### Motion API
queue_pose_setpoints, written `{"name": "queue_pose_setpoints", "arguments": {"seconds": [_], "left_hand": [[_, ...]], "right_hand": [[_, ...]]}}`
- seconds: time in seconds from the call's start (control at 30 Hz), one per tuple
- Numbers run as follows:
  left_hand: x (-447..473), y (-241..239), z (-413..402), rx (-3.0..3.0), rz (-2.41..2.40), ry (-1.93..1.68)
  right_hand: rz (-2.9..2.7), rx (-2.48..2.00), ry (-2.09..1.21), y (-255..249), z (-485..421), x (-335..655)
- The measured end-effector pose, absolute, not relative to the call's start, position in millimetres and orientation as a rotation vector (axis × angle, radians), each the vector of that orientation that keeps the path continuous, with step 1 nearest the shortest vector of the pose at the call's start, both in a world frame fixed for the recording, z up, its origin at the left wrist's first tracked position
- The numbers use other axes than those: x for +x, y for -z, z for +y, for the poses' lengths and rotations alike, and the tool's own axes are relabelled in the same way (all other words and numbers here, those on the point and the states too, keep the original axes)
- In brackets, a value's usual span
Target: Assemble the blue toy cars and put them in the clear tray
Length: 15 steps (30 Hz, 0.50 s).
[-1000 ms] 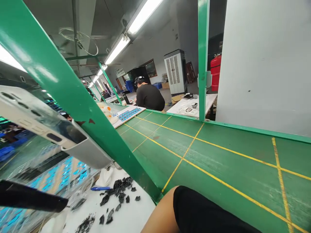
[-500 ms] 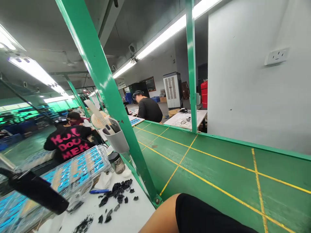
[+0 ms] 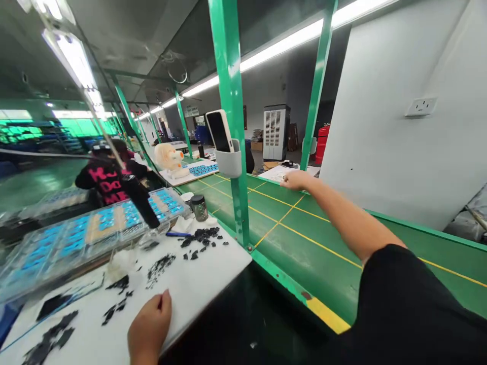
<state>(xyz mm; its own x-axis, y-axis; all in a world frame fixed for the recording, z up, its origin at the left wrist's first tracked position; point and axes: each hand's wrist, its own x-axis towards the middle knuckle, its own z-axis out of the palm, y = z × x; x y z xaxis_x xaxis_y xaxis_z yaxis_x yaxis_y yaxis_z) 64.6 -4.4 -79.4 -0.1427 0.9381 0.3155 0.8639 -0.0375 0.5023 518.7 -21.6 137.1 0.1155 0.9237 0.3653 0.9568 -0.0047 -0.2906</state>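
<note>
Green belt (image 3: 323,268) with yellow grid lines (image 3: 323,248); black scraps (image 3: 201,235) on a white board (image 3: 205,274).

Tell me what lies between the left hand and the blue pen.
In the head view, black scraps lie on the white board between the left hand and the blue pen.

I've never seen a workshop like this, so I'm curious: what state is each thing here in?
Left hand: resting on the white board, fingers curled.
Right hand: stretched out above the green belt.
Black scraps: scattered on the board.
Phone: upright in a gray holder, screen dark.
Jar: lid on.
Blue pen: lying down.
Clear trays: filled with blue parts.
</note>
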Motion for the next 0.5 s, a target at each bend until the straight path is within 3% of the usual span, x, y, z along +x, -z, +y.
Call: {"name": "queue_pose_setpoints", "arguments": {"seconds": [0.13,0.3,0.5], "left_hand": [[72,81,-4,1.996,2.037,-1.077],[65,88,-7,2.017,1.908,-1.208],[74,154,-85,2.004,1.669,-1.064]], "right_hand": [[-1.83,-1.991,-0.1,-130,0,523],[-1.863,-1.693,-0.162,-89,43,459],[-1.501,-1.607,0.005,-39,88,399]]}}
